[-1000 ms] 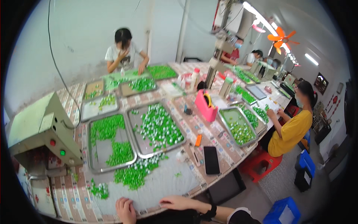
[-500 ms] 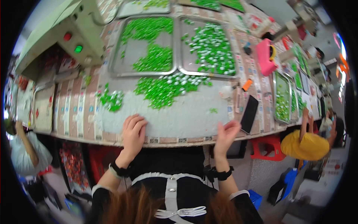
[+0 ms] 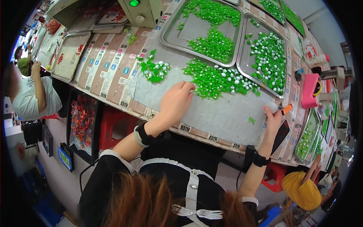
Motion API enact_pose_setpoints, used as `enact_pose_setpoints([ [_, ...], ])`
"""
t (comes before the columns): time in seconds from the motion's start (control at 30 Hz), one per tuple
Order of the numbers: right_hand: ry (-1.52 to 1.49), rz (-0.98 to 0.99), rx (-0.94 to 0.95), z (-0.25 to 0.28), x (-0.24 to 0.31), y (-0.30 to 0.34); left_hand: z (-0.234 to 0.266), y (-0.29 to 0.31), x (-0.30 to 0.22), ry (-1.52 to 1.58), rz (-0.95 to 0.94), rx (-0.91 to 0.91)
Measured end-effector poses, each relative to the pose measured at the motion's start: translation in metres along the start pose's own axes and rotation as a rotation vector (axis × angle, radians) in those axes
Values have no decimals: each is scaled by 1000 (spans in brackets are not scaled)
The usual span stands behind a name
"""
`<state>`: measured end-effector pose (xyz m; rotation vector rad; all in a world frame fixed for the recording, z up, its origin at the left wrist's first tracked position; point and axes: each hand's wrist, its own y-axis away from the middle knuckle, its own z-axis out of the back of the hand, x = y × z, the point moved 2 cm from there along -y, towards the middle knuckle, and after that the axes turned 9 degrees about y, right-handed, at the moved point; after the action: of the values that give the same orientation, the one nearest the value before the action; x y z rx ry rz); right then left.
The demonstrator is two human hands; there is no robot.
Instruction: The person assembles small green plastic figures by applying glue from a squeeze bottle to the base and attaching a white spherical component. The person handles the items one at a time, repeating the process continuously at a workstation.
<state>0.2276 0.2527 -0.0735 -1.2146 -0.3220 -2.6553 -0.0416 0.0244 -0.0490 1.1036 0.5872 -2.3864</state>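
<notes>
My left hand (image 3: 177, 101) is at the left edge of a loose pile of small green plastic pieces (image 3: 206, 81), its fingers bent and close together. Its fingertips touch the pile; anything between them is hidden. Many pieces in the pile carry white balls with dark dots, like eyes. My right hand (image 3: 273, 120) is at the right side of the work sheet, thumb and fingers apart, by a whitish lump (image 3: 270, 106) and an orange-handled tool (image 3: 287, 109). A smaller cluster of green pieces with white balls (image 3: 155, 72) lies left of my left hand.
Metal trays of green pieces (image 3: 240, 56) and of white-balled pieces (image 3: 252, 75) stand behind the pile. A machine with a green button (image 3: 141, 13) is at the far left. A dark phone (image 3: 281, 135) and pink holder (image 3: 310, 90) are right. Co-workers sit at both sides.
The view has turned, so the table looks tilted. My left hand has moved forward to the pile's edge. My right hand has moved forward to the whitish lump and orange-handled tool.
</notes>
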Motion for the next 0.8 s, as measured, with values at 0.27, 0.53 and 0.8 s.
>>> enact_pose_setpoints([
  [0.27,-398,123,49,-11,85,65,-7,-14,4,-33,-53,41],
  [0.53,-805,-67,364,-62,103,115,4,-5,-2,383,291,216],
  [0.8,-736,-103,461,-86,116,129,2,24,1,1731,989,272],
])
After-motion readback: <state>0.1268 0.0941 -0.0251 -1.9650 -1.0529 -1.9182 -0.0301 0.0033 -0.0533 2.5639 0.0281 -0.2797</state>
